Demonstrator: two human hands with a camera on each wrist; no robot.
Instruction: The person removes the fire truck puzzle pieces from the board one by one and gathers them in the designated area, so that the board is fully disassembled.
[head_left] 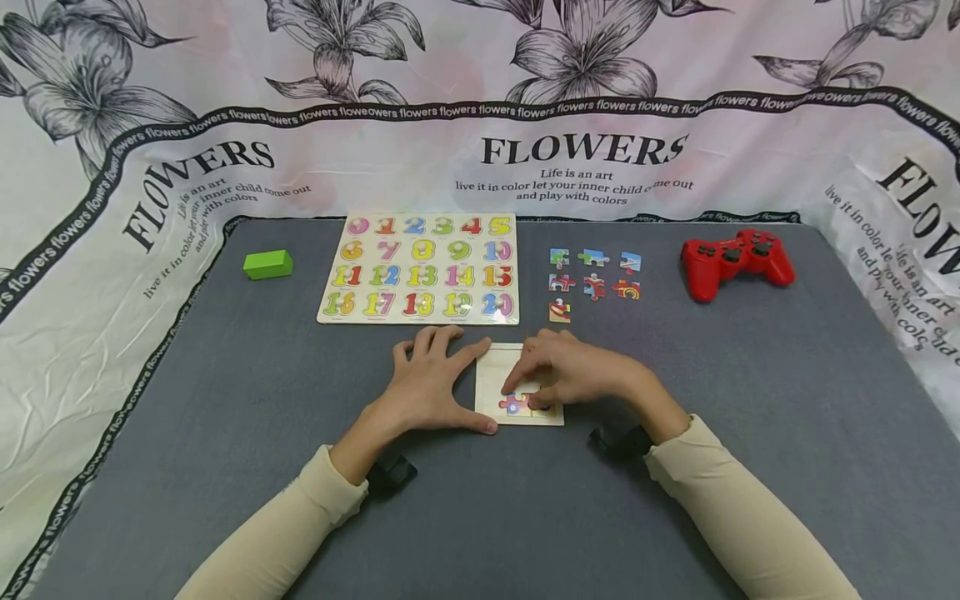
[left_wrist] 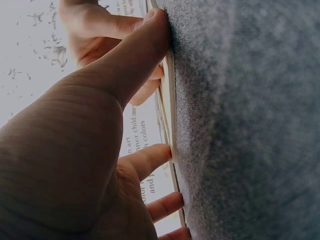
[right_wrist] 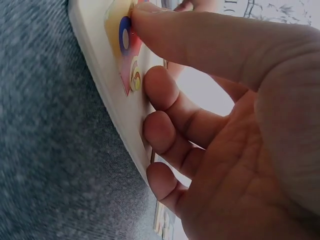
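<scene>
A small pale wooden puzzle tray (head_left: pixel 491 375) lies on the table between the hands. My left hand (head_left: pixel 429 383) has its fingers spread and rather straight. Its thumb and index fingertip touch the tray's two left corners, while the other fingers rest on the tabletop. Colourful jigsaw pieces (head_left: pixel 513 406) lie in the tray's near part. Over them, my right hand (head_left: pixel 570 371) pinches at a jigsaw piece with thumb and index finger. The right wrist view shows the thumb tip on a printed piece (right_wrist: pixel 125 37), with the remaining fingers curled at the tray's side.
Several loose jigsaw pieces (head_left: pixel 594 285) lie in rows beyond the right hand. A number board (head_left: pixel 420 321) sits behind the left hand. A green block (head_left: pixel 267 265) stands at far left, a red game controller (head_left: pixel 737 262) at far right. Flower-printed cloth (head_left: pixel 405 167) hangs behind.
</scene>
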